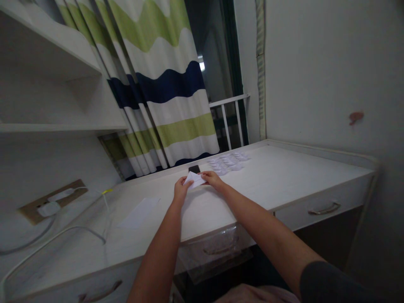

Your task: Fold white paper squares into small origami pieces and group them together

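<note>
A small folded piece of white paper (195, 179) is held up between both hands, a little above the white desk. My left hand (182, 187) grips its left end, the thumb lying on top. On its right end, my right hand (212, 179) pinches the paper with thumb and fingers. Just behind the paper lies a dark, flat phone-like object (194, 169). Several small folded white paper pieces (229, 162) sit in rows toward the back of the desk, beyond my right hand.
Loose white sheets (139, 212) lie on the desk (252, 189) to the left. Cables (78, 228) run along the left wall from a plugged socket (49, 208). A striped curtain (176, 109) hangs behind. Drawers with handles (324, 209) line the front, and a shelf (63, 127) juts out upper left.
</note>
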Action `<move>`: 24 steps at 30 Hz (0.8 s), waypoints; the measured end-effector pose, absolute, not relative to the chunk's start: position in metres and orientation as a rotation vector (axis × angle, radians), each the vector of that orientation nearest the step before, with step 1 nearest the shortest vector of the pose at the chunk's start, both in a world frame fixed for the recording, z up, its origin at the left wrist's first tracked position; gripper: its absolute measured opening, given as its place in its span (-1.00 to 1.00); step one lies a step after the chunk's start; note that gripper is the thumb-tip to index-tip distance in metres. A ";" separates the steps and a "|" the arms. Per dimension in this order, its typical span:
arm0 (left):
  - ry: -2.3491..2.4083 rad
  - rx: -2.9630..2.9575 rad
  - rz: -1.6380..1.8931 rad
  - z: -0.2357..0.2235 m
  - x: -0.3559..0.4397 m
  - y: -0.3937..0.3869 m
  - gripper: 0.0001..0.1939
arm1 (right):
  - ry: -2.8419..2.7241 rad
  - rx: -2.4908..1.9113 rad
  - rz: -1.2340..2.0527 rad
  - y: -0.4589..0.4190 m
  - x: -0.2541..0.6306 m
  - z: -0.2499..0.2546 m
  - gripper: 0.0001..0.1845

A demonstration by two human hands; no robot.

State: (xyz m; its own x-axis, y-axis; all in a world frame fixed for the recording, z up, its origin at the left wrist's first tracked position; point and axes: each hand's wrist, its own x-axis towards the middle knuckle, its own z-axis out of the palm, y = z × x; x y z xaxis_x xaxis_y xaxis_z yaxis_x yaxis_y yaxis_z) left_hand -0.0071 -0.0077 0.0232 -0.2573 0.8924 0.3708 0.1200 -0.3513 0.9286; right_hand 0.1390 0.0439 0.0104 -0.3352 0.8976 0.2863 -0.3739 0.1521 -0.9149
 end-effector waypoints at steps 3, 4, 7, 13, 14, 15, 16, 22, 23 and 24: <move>1.233 1.409 1.645 0.022 -0.007 -0.006 -0.65 | -1.355 -0.583 1.447 0.041 0.140 0.012 -0.75; 1.221 1.416 1.632 0.021 -0.008 -0.006 -0.65 | -1.378 -0.592 1.447 0.041 0.141 0.012 -0.76; 1.197 1.392 1.581 0.019 -0.008 -0.003 -0.65 | -1.417 -0.627 1.424 0.041 0.141 0.012 -0.80; 1.103 1.224 1.537 0.017 -0.008 -0.001 -0.72 | -1.365 -0.645 1.357 0.046 0.142 0.011 -0.80; 1.096 1.210 1.539 0.018 -0.008 -0.002 -0.74 | -1.361 -0.641 1.348 0.046 0.143 0.011 -0.79; 1.091 1.199 1.543 0.018 -0.007 -0.002 -0.75 | -1.357 -0.638 1.336 0.046 0.143 0.011 -0.79; 1.083 1.193 1.546 0.019 -0.007 -0.003 -0.76 | -1.354 -0.635 1.324 0.046 0.143 0.011 -0.78; 1.061 1.206 1.557 0.019 -0.006 -0.004 -0.79 | -1.340 -0.626 1.287 0.046 0.143 0.010 -0.77; 1.061 1.210 1.561 0.019 -0.006 -0.003 -0.79 | -1.339 -0.623 1.285 0.047 0.143 0.009 -0.78; 1.062 1.215 1.565 0.019 -0.006 -0.003 -0.79 | -1.336 -0.622 1.283 0.047 0.143 0.009 -0.78</move>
